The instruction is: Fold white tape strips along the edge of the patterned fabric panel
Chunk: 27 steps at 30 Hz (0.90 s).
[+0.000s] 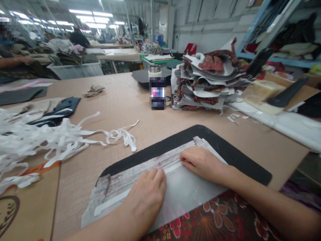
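Observation:
A whitish fabric piece (190, 190) with a folded, wrinkled upper edge lies over a black board (228, 147) on the table. Along the fold runs a narrow white strip (110, 202). My left hand (149, 194) rests on the strip and fold at the middle, fingers curled together; what they hold is hidden. To its right, my right hand (200, 162) presses on the same fold, its fingers bent and closed, their tips hidden. Dark floral cloth (215, 217) shows below the fabric's near edge.
Loose white strips (62, 137) spread over the left side. A phone (157, 93) leans on a bottle at the back, beside a tall fabric stack (200, 83). A person's arm (15, 61) shows at far left.

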Motion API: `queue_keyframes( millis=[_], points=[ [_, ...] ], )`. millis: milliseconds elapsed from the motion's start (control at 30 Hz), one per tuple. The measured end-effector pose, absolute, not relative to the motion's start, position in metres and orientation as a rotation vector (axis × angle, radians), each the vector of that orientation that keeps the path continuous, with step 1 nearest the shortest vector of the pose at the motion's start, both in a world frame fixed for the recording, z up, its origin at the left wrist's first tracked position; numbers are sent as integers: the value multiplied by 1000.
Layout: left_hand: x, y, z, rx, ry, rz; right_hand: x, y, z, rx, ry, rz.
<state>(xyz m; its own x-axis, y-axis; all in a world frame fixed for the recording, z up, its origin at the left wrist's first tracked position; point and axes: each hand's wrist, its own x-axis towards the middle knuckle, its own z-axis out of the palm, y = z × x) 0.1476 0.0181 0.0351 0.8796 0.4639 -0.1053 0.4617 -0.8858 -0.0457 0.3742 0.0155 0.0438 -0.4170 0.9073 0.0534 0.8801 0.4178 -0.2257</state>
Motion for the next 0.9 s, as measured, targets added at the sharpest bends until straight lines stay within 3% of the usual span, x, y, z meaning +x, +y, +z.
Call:
queue_keyframes(
  millis=[400, 900],
  points=[
    [174, 23, 38, -2959, -736, 279, 446, 13, 40, -1841, -1987, 599],
    [177, 23, 36, -2899, -771, 259, 438, 16, 48, -1977, -2080, 341]
  ],
)
